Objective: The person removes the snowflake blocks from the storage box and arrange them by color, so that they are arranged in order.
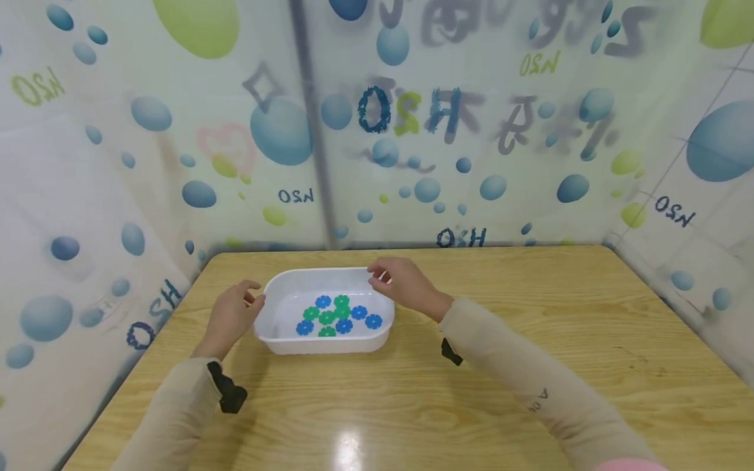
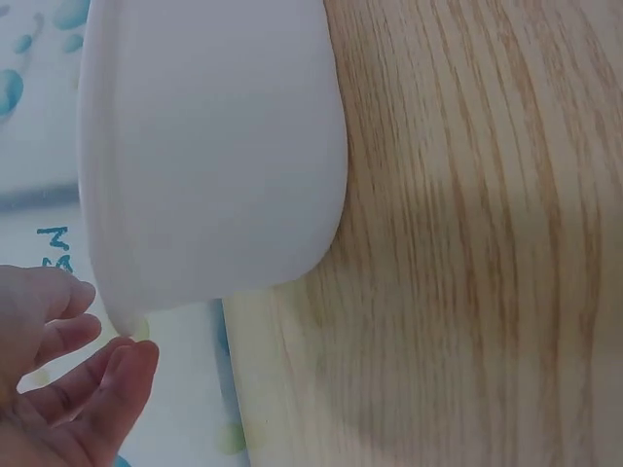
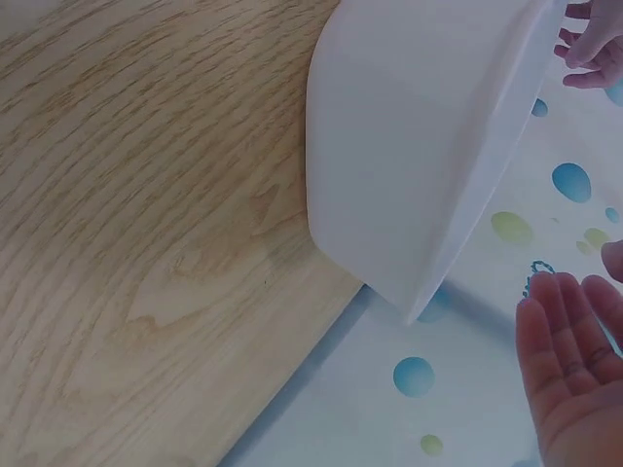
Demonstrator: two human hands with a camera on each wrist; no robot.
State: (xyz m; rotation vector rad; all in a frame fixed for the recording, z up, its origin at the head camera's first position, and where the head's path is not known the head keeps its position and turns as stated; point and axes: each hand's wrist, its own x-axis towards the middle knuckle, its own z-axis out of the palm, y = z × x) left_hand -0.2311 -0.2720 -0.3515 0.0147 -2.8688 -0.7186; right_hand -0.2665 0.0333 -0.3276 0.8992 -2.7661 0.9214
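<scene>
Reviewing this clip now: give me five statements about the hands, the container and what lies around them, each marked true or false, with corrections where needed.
1. Blue and green flower-shaped discs lie inside the white plastic tray. True.
2. The left hand is beside the tray's left end. True.
3. The right hand grips a flower-shaped disc. False: it holds nothing; the right wrist view shows its palm bare.
4. The tray is turned upside down on the wooden table. False: it stands with its open side up.
5. Both sleeves are black. False: they are beige.
</scene>
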